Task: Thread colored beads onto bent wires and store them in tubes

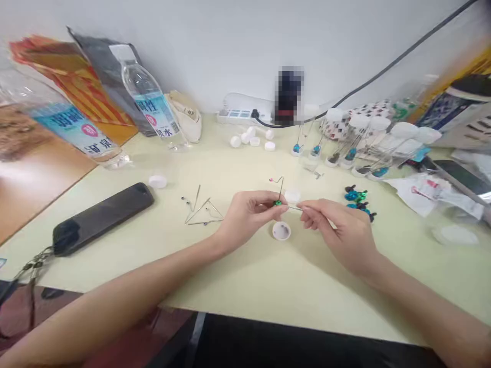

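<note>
Left hand (249, 212) pinches green bead (277, 203) at its fingertips; right hand (337, 230) pinches the wire (295, 207).

The left hand (248, 213) and right hand (339, 232) meet, fingers (265, 205) pinched.

Clear plastic water bottle with white cap (148, 99), 11 o'clock: blue label with large white Chinese characters, too blurred to read. The lower line ends in "水". A round pink-red mark sits beneath, its content unreadable.
Second clear plastic water bottle, leaning (72, 130), 10 o'clock: blue label of the same design. The lower line shows "矿泉", and the large characters are blurred.
Cream fabric pouch (187, 115), 11 o'clock: small dark printed marks, illegible.
Numbers: none legible.
Latin-letter brands: none legible.
</note>
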A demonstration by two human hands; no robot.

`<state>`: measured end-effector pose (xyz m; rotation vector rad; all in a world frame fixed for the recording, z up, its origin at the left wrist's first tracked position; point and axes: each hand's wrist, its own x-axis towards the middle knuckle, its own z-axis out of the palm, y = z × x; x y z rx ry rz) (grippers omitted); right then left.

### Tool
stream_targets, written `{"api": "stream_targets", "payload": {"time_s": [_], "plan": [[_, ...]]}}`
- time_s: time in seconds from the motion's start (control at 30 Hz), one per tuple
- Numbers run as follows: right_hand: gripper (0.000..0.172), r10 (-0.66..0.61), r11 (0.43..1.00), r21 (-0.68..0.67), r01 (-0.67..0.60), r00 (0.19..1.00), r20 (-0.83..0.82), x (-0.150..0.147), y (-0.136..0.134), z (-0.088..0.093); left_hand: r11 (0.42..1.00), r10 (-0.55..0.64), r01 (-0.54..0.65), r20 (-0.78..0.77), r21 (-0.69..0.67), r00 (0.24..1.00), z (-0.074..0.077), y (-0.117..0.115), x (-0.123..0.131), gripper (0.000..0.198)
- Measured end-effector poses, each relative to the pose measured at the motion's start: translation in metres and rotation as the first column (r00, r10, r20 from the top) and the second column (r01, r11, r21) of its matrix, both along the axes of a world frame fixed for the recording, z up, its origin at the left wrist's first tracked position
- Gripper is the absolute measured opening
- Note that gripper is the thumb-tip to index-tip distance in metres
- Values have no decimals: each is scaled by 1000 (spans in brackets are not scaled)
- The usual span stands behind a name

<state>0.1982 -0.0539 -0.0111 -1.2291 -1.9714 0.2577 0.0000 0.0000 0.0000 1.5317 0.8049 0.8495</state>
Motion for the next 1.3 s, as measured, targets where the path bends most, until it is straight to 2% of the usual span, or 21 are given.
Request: {"api": "stream_targets", "payload": {"time_s": [0.07,0.17,0.23,0.3,0.4,0.47,0.57,0.67,0.73,0.8,0.87,0.93,1.0,1.07,1.17,1.3], "plan": [[19,0,989,-145,-15,995,-100,-3,0,3,1000,-1,1,5,-2,1000,0,-2,-1,16],[19,-23,978,-210,-9,989,-149,-5,1,6,1000,0,0,5,-3,1000,0,-3,-1,16],[17,-37,993,-119,25,994,-99,-5,2,7,1000,-5,5,-6,-10,1000,1,-2,-2,16],[17,-60,995,78,58,998,24,-4,4,6,1000,13,-14,-17,-14,1000,1,-1,-3,16],[18,-113,947,318,41,971,212,0,7,4,999,30,-30,-12,-16,999,3,1,-4,16],[19,-141,914,406,17,950,279,4,8,3,1000,22,-22,-5,-20,1000,4,1,-4,16],[23,-140,890,456,-18,940,310,8,8,2,999,-9,8,-13,-36,1000,4,0,-4,17],[22,-99,905,425,-29,956,276,7,7,3,999,-15,15,-4,-38,1000,2,0,-3,16],[19,-50,942,335,-21,978,204,3,6,4,1000,-4,4,12,-24,1000,1,0,-3,15],[18,-11,985,174,-4,996,88,-2,4,5,1000,1,0,22,-8,1000,1,0,-3,15],[18,-8,1000,-25,7,999,-43,-6,2,6,1000,-1,1,23,5,1000,2,0,-3,14],[17,-32,981,-193,3,988,-148,-8,0,7,1000,-6,6,17,10,1000,2,-1,-3,14],[18,-56,962,-273,2,980,-192,-8,0,7,1000,-14,14,7,7,1000,2,-1,-3,15],[19,-54,974,-225,18,986,-155,-6,1,7,1000,-13,13,0,-3,1000,1,-1,-3,16],[24,-1,1000,-19,1,1000,-6,-4,3,5,1000,7,-7,-5,-16,1000,1,0,-3,17],[22,51,990,129,-64,994,99,-4,4,3,1000,6,-6,5,-18,1000,1,2,-4,17]]}}
